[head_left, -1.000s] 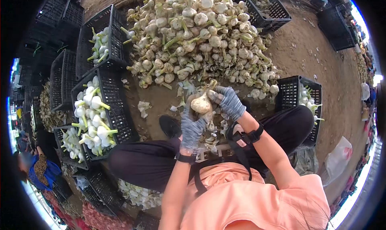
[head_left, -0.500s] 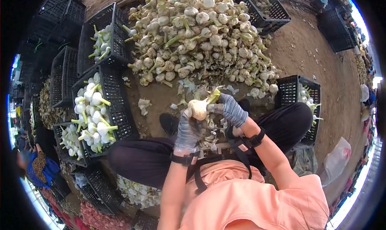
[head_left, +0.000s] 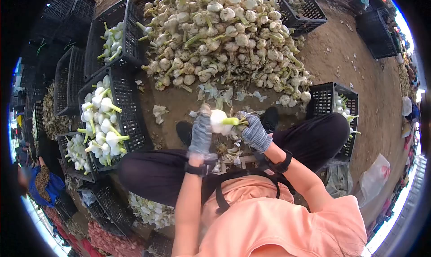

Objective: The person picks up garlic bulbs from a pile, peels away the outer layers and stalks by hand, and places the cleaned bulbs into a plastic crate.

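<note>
Both hands wear grey striped knit gloves and meet over the ground between the knees. My left hand [head_left: 201, 132], somewhat blurred, is closed on the left side of a garlic bulb [head_left: 218, 121]. The bulb looks smooth and white, and its pale green stem points right. At the stem end, my right hand [head_left: 257, 133] is closed on brownish, ragged outer skin [head_left: 242, 120] pulled back from the bulb. Loose peelings [head_left: 230, 151] lie below the hands. Beyond them rises a large heap of unpeeled garlic [head_left: 233, 41] with dirty skins.
At left, a black crate [head_left: 130, 117] holds white garlic with trimmed stems; another crate [head_left: 132, 41] behind it holds more. A further crate [head_left: 321, 97] stands by the right knee. A plastic bag [head_left: 375, 178] lies at right. Another person [head_left: 47, 185] is at far left.
The bulb has gone from brownish to white as its outer skin came away toward my right hand. Its stem has turned from up-right to level, and my left hand has shifted slightly left and up.
</note>
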A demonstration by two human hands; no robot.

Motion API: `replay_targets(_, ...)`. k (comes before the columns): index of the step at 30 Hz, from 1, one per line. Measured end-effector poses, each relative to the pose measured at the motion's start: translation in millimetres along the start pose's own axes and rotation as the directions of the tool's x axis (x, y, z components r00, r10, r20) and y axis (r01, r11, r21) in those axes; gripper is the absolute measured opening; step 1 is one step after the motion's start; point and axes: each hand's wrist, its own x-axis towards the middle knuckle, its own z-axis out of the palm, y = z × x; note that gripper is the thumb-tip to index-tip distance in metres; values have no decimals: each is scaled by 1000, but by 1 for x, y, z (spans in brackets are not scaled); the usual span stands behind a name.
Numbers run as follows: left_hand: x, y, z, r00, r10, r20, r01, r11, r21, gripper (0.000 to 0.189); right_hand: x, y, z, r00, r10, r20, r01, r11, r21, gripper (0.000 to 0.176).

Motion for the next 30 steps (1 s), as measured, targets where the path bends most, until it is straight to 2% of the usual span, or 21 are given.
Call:
replay_targets(1,1,3,2,1000,0,-2,0,1000,0,61,-2,1,1,1000,0,2,0,1000,0,27)
replay_targets(3,2,9,6,941,-325,98,339,910,-236,63,-2,3,1,990,-100,-96,110,989,104,28)
replay_targets(4,2,6,3,963,-265,38,268,952,-144,58,-2,5,-1,999,28,-44,-15,961,277,30)
replay_targets(5,-1,4,4,963,-265,38,268,953,-143,58,-3,6,-1,999,28,-45,-14,960,278,30)
replay_targets(6,-5,5,9,957,274,-95,-249,944,216,53,-3,0,-3,998,36,-53,-16,938,345,32)
replay_targets(7,-11,14,16,669,743,-14,-611,560,560,49,-2,-7,-7,997,44,-64,-14,912,409,34)
replay_targets(9,-25,26,16,738,673,48,-596,617,513,43,-7,-16,-10,995,-17,-100,44,959,279,37)
replay_targets(11,-24,28,12,736,608,298,-643,490,589,39,-6,-11,-11,987,-123,-107,146,960,238,41)
replay_targets(13,-27,35,16,725,598,342,-644,414,643,38,-8,4,-15,994,-51,-100,76,959,274,45)
replay_targets(15,-29,35,19,755,567,329,-608,419,674,39,-5,7,-21,972,-234,-5,232,964,128,43)
replay_targets(16,-23,26,12,794,527,304,-584,523,620,38,-7,-10,-20,991,-133,8,123,939,320,33)
replay_targets(17,-21,23,11,794,525,307,-586,523,619,38,-7,-7,-21,991,-131,4,123,940,320,33)
replay_targets(19,-19,18,11,875,441,201,-483,761,434,33,-7,-2,-26,977,38,209,-125,899,420,28)
replay_targets(20,-22,15,10,939,307,155,-331,929,165,28,-4,-1,-35,953,-235,193,226,972,65,26)
replay_targets(21,-23,19,10,939,307,155,-331,930,163,28,-1,-8,-30,973,131,190,-220,776,591,26)
replay_targets(23,-29,32,9,951,208,230,-225,973,52,26,-3,-26,-35,941,140,307,-336,297,894,21)
replay_targets(24,-31,34,9,951,198,237,-208,978,16,27,-3,-24,-34,941,140,308,-337,298,893,21)
replay_targets(26,-32,33,9,929,225,292,-218,974,-57,27,-2,-15,-33,896,206,394,-413,55,909,20)
replay_targets(27,-33,31,9,904,254,345,-223,966,-129,27,1,-8,-31,895,206,395,-414,56,909,20)
replay_targets(29,-31,27,13,878,303,371,-224,944,-240,32,8,6,-27,883,-38,467,-457,-293,840,17)
replay_targets(30,-30,27,13,889,265,375,-76,891,-448,35,7,-3,-27,830,341,442,-411,-164,897,14)
